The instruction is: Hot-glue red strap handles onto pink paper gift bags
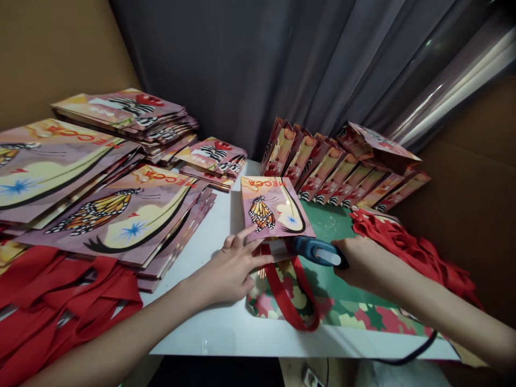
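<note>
On the white table (226,336), paper bag (278,207) lying flat, mouth and red handle (303,323) toward the person, long axis running away from them, lettering upside down to them. Left hand (234,271) splayed at the near edge, forearm slanting in; right hand (357,262) wrapped round blue glue gun (312,250), nose pointing left at the mouth.

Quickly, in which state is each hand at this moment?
Left hand: open, spread against the near end of the small printed bag.
Right hand: closed, holding the blue glue gun.
</note>
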Demonstrator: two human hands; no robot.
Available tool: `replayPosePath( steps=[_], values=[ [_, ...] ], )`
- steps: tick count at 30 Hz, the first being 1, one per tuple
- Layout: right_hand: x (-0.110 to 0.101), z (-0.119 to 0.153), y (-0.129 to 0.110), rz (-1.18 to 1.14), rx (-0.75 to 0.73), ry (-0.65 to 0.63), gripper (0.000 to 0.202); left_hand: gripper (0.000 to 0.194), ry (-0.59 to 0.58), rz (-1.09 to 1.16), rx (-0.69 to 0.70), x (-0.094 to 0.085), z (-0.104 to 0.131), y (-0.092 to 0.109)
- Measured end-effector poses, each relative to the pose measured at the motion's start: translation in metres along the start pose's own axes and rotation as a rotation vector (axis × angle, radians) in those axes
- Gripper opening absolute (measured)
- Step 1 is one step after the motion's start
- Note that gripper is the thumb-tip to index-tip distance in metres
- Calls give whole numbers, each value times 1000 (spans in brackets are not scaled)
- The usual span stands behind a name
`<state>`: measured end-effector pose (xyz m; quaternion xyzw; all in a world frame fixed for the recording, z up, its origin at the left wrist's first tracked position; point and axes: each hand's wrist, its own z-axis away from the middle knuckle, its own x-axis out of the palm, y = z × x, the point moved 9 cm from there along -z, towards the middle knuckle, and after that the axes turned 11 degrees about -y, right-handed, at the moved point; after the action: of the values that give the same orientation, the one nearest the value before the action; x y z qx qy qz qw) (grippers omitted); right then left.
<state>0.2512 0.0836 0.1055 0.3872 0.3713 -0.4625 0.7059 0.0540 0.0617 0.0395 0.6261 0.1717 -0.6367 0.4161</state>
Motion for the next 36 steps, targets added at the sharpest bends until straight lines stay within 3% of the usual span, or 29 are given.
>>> replayPosePath(
  steps=[8,14,18,22,26,31,36],
  values=[
    [7,2,6,-116,10,-43,10,81,-2,-84,90,6,1,1],
    [10,14,9,-293,-14,-40,17,81,7,-27,129,0,5,2],
    [16,21,12,-498,-128,61,9,83,4,-19,127,1,6,0],
    [36,11,11,-699,-212,46,7,82,-9,-65,139,7,4,-5],
    [42,-6,1,-863,-378,41,19,76,26,-101,172,12,4,-11],
    [42,-23,-12,-921,-543,37,19,74,45,-145,191,18,5,-19],
    [40,-32,-19,-877,-587,9,19,74,41,-145,192,20,5,-21]
  ],
)
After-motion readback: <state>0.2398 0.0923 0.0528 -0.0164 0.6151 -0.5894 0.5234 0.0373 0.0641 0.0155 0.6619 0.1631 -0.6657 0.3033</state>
